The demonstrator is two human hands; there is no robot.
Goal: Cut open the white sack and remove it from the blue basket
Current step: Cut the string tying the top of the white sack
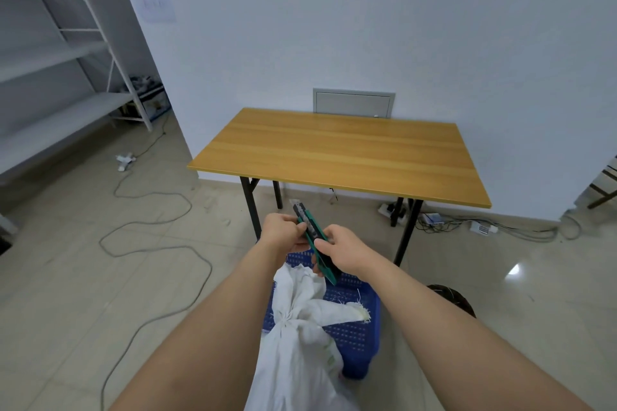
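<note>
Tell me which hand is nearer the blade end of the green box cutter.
Left. The left hand grips the green box cutter just below its blade end; the right hand holds the handle end, farther down, above the white sack.

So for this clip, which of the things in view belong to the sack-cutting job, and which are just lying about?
Part of the job:
- white sack, tied shut, in the blue basket
- green knife, held by left hand and right hand

Lying about:
- wooden table
- grey cable on the floor
- white shelving
- power strips by the wall
</note>
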